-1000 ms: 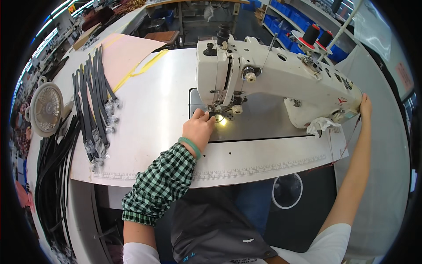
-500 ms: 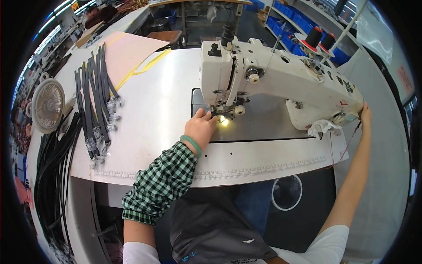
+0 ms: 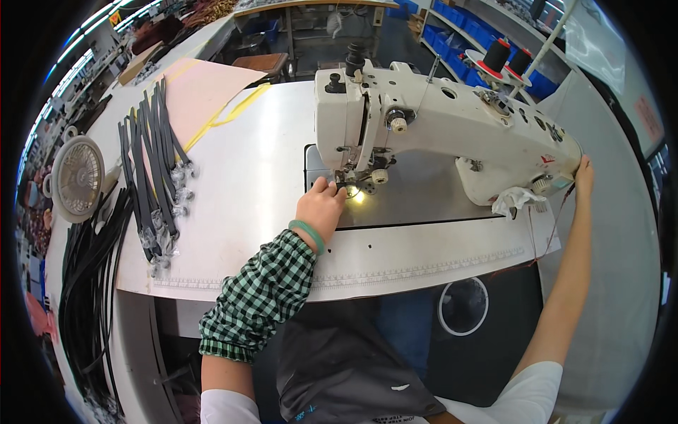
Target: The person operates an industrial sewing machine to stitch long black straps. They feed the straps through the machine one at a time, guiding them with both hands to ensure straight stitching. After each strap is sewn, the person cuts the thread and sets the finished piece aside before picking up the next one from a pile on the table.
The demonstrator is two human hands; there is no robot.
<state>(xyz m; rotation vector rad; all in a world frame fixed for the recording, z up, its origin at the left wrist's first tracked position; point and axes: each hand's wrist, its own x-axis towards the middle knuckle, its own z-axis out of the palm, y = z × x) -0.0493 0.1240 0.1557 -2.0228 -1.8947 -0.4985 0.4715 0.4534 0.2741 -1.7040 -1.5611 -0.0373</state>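
Note:
My left hand (image 3: 321, 210), with a green bangle and a checked sleeve cover above it, rests at the needle area of a white sewing machine (image 3: 452, 116). Its fingers are bent and closed beside the presser foot; a small dark piece shows at the fingertips, too hidden to name. A work lamp lights the metal plate just right of them. At the machine's far right end, my right hand (image 3: 584, 177) is closed around the handwheel end, and the wheel itself is mostly hidden. Dark red threads hang below that hand.
Dark grey straps (image 3: 152, 152) with plastic-wrapped ends lie on the white table (image 3: 240, 177) at left, partly over a pink sheet (image 3: 205, 92). Long black strips (image 3: 88, 283) hang by a round strainer-like basket (image 3: 78, 179). Thread spools (image 3: 496, 55) stand behind the machine; blue bins fill the shelves beyond.
The whole view has shifted slightly, with the machine appearing a little further left. Both hands keep their places at the needle area and the machine's right end.

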